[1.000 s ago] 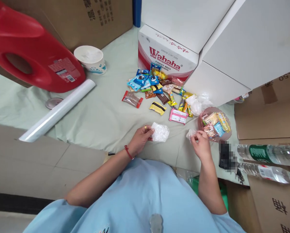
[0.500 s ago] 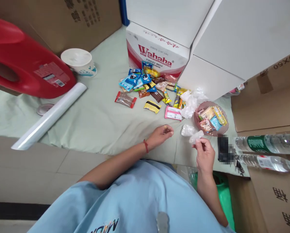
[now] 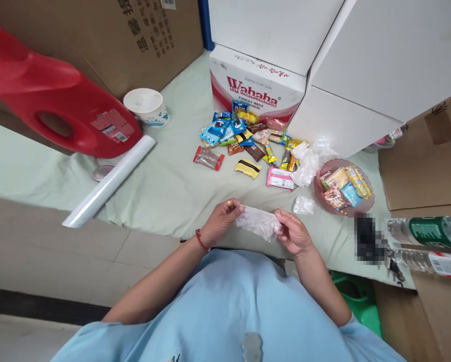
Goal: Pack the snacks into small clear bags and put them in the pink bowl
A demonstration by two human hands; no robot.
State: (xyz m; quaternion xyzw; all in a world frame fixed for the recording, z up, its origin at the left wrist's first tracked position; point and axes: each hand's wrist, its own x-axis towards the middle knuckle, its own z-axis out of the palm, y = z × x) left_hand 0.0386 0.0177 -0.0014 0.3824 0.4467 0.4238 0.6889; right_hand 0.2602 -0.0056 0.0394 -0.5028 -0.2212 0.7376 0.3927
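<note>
A clear plastic bag [image 3: 258, 222] is stretched between my two hands, above the front edge of the cloth-covered table. My left hand [image 3: 221, 221] pinches its left end, and my right hand [image 3: 293, 232] grips its right end. Just beyond my right hand lies a crumpled clear plastic bag [image 3: 303, 205]. Farther back is a heap of wrapped snacks [image 3: 244, 133], with a yellow packet [image 3: 248, 168], a red-ended packet [image 3: 208, 158] and a pink packet [image 3: 280, 178] in front. More crumpled plastic [image 3: 306, 166] touches the heap's right side.
A pink bowl [image 3: 372, 201] of snacks stands right, near a blurred dark object [image 3: 369, 239] and two water bottles [image 3: 429, 232]. At left are a red jug [image 3: 85, 110], a paper cup [image 3: 148, 108] and a white roll [image 3: 110, 183]. A Wahaha box [image 3: 257, 85] stands behind.
My right hand has brought the clear plastic bag left to meet my left hand, which has taken hold of its other end. The bag is now spread out. The view has shifted left.
</note>
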